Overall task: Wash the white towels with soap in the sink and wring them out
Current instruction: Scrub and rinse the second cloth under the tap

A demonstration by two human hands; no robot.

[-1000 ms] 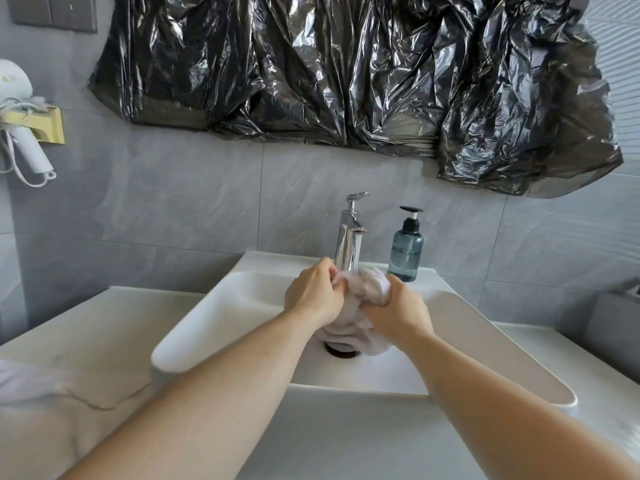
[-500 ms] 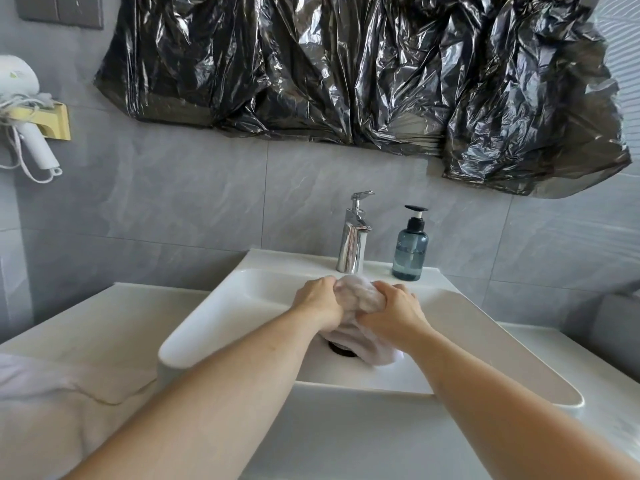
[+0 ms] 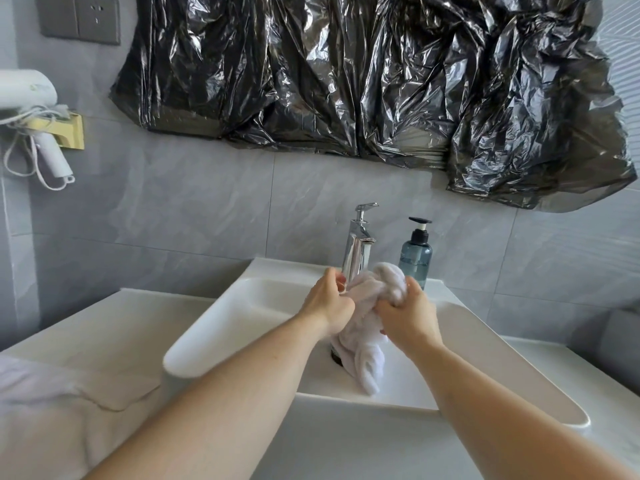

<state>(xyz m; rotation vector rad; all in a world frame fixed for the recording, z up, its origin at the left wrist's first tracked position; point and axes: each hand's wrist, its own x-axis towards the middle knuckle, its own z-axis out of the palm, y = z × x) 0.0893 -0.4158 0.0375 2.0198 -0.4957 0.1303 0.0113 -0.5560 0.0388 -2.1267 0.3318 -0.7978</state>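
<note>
A bunched white towel hangs over the white sink, its lower end trailing down past the drain. My left hand grips the towel's left side and my right hand grips its right side, fingers curled into the cloth. The hands are close together, just in front of the chrome tap. A blue-grey soap pump bottle stands to the right of the tap on the sink's back ledge. Another white towel lies on the counter at the lower left.
A white marble-look counter runs on both sides of the sink. Black plastic sheeting covers the wall above. A white hair dryer hangs in a holder at the left, with a grey wall socket above it.
Both hands have lifted the towel a little and shifted their hold; its lower end now hangs longer into the basin. The view has tilted slightly upward.
</note>
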